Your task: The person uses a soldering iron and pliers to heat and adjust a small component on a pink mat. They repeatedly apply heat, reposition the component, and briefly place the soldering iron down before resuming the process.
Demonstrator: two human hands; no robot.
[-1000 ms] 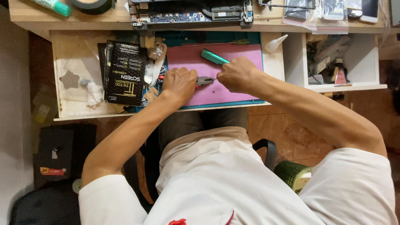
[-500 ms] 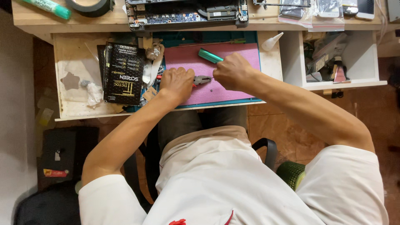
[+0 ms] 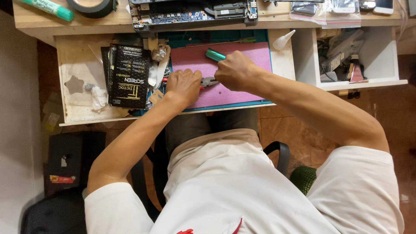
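My left hand [image 3: 184, 86] rests on a pink work mat [image 3: 247, 56] in a pulled-out drawer and grips small pliers [image 3: 209, 81] whose metal jaws stick out to the right. My right hand [image 3: 236, 71] is closed around a green-handled tool [image 3: 215, 55], its handle poking up and left out of my fist. The two hands almost touch at the pliers' jaws. What sits between the jaws is too small to tell.
A black flat box [image 3: 128, 76] lies left of the mat beside crumpled scraps [image 3: 97, 97]. An opened laptop with bare boards [image 3: 190, 11] sits on the desk above. A white dropper bottle [image 3: 285, 40], a tape roll [image 3: 91, 5], a green marker [image 3: 47, 8] and an open side compartment [image 3: 346, 60] lie around.
My right hand and the green tool have shifted slightly left, closer to the pliers. The left hand has stayed put.
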